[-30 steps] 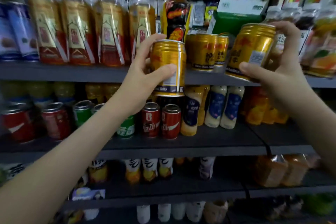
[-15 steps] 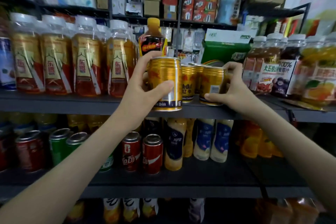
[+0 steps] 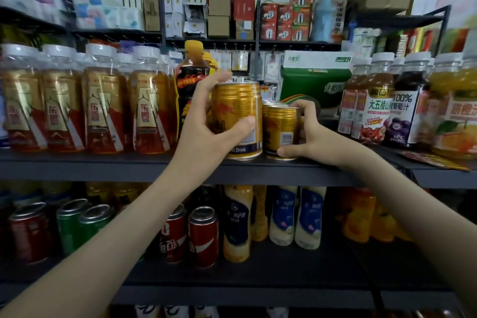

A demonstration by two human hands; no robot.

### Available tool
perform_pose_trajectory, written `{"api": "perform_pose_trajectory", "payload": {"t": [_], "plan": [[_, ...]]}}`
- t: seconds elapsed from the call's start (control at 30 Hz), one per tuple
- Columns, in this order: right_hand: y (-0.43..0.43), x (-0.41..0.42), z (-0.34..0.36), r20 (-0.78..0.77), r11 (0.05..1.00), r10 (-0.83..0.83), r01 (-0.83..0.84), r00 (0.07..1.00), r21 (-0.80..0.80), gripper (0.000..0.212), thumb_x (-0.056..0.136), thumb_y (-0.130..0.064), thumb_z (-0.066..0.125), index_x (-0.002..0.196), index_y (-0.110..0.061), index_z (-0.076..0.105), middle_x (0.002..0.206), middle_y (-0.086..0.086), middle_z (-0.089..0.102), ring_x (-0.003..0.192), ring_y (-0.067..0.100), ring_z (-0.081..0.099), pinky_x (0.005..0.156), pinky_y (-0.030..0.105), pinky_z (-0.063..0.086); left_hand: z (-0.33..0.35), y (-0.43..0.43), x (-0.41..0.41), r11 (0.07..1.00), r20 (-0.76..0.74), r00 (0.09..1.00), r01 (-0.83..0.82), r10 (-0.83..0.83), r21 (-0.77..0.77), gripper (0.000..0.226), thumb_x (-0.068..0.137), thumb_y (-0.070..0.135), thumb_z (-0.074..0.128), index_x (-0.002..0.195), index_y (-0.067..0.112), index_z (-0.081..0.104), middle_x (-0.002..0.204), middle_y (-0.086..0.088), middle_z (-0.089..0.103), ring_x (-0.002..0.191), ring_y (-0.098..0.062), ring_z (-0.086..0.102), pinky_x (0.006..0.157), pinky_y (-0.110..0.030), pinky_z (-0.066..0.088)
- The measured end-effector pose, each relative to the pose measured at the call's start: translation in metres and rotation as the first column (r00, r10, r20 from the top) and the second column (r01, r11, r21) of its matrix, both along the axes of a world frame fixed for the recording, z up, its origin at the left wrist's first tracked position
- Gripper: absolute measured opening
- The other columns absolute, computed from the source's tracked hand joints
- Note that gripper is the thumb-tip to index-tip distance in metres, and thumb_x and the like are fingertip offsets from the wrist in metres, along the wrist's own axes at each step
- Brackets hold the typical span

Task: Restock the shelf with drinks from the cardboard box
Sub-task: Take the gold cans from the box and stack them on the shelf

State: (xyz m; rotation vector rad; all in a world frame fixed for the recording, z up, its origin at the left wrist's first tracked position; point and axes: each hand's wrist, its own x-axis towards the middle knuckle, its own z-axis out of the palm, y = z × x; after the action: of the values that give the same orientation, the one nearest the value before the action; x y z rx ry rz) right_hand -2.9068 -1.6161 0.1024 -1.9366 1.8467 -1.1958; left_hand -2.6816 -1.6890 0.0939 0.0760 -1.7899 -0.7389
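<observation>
My left hand (image 3: 206,131) grips a gold energy-drink can (image 3: 236,116) that stands upright at the front edge of the dark upper shelf (image 3: 103,162). Right beside it, my right hand (image 3: 307,134) holds a second gold can (image 3: 280,131) set a little deeper on the same shelf, thumb at its base and fingers over its rim. More gold cans stand behind that one, mostly hidden. The cardboard box is out of view.
Left of the cans stand a dark Hi-Tiger bottle (image 3: 192,90) and a row of amber tea bottles (image 3: 103,106). Juice bottles (image 3: 402,108) fill the right side, with a green carton (image 3: 315,82) behind. Cola cans (image 3: 202,235) and milk-drink bottles (image 3: 307,217) line the lower shelf.
The right hand brought its can down from the air onto the shelf and pushed it in. The left can has lowered to the shelf edge. The camera view tilted upward.
</observation>
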Motion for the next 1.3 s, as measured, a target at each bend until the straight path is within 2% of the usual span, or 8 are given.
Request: {"api": "perform_pose_trajectory", "payload": {"t": [0.2,0.33,0.47,0.57,0.7,0.93,1.13,1.3], "plan": [[0.021,0.009,0.013,-0.076,0.976,-0.01,-0.007,0.997,-0.219,0.1,0.069,-0.035,0.077,0.141,-0.03,0.008,0.153,-0.002,0.015,0.14,0.006,0.015,0.115,0.034,0.023,0.011,0.01,-0.018,0.999,-0.01,0.999,0.031,-0.031,-0.031,0.058,0.081,0.023,0.072,0.129,0.03,0.042,0.125,0.002,0.05,0.108,-0.013,0.057,0.09,-0.033,0.052],[0.043,0.03,0.034,-0.086,0.943,0.16,-0.178,0.983,-0.282,0.096,0.067,-0.044,0.08,0.135,-0.043,0.012,0.146,0.001,0.033,0.135,0.011,0.039,0.111,0.039,0.035,0.032,0.023,-0.037,0.995,0.029,0.999,0.017,-0.014,-0.094,0.058,0.078,0.027,0.076,0.126,0.027,0.044,0.119,0.014,0.05,0.107,-0.003,0.055,0.086,-0.024,0.052],[0.051,0.03,0.043,-0.061,0.925,0.112,-0.126,0.992,-0.359,0.096,0.072,-0.025,0.083,0.138,-0.029,0.014,0.127,0.002,0.045,0.107,0.005,0.061,0.085,0.022,0.053,0.053,0.035,-0.063,0.994,0.078,0.997,0.016,-0.008,-0.107,0.055,0.076,0.032,0.078,0.119,0.032,0.044,0.109,0.017,0.054,0.097,0.003,0.056,0.081,-0.018,0.052],[0.056,0.018,0.045,-0.024,0.946,0.076,-0.08,0.997,-0.314,0.09,0.071,-0.012,0.078,0.138,-0.026,0.019,0.123,0.001,0.05,0.105,0.009,0.062,0.086,0.029,0.055,0.061,0.034,-0.079,0.986,0.171,0.983,-0.031,0.06,-0.167,0.05,0.074,0.038,0.077,0.112,0.034,0.045,0.099,0.017,0.056,0.089,0.009,0.053,0.072,-0.005,0.043],[0.06,-0.004,0.042,0.088,0.95,0.047,-0.017,0.995,-0.313,0.084,0.066,-0.007,0.08,0.129,-0.03,0.029,0.12,0.005,0.053,0.103,0.013,0.064,0.083,0.031,0.056,0.062,0.028,-0.092,0.956,0.301,0.946,-0.026,0.118,-0.293,0.056,0.082,0.048,0.067,0.13,0.032,0.042,0.117,0.012,0.057,0.103,-0.005,0.055,0.088,-0.022,0.046],[0.042,-0.06,0.034,0.124,0.958,-0.172,0.195,0.977,-0.208,0.083,0.067,0.002,0.082,0.126,-0.019,0.028,0.116,0.004,0.05,0.1,0.017,0.061,0.076,0.026,0.058,0.054,-0.009,-0.084,0.491,0.295,0.533,-0.272,0.793,-0.828,0.073,0.085,0.073,0.031,0.147,0.034,0.026,0.147,0.002,0.04,0.137,-0.018,0.031,0.117,-0.044,0.015],[-0.018,-0.095,0.026,0.093,0.976,-0.193,0.201,0.977,-0.08,0.082,0.067,-0.003,0.084,0.122,-0.023,0.026,0.118,0.011,0.048,0.103,0.023,0.059,0.077,0.031,0.057,0.054,-0.031,-0.081,0.468,0.308,0.574,-0.151,0.758,-0.871,0.087,0.071,0.083,0.014,0.143,0.037,0.033,0.128,0.014,0.054,0.113,-0.007,0.051,0.091,-0.025,0.043],[-0.078,-0.118,0.032,0.005,0.978,-0.198,0.197,0.98,0.063,0.088,0.065,-0.003,0.084,0.122,-0.028,0.022,0.124,0.011,0.042,0.11,0.028,0.055,0.089,0.046,0.054,0.054,-0.03,-0.08,0.531,0.357,0.583,-0.154,0.73,-0.833,0.071,0.081,0.077,0.038,0.143,0.045,0.026,0.137,0.023,0.044,0.118,-0.002,0.048,0.072,-0.014,0.033]]}}
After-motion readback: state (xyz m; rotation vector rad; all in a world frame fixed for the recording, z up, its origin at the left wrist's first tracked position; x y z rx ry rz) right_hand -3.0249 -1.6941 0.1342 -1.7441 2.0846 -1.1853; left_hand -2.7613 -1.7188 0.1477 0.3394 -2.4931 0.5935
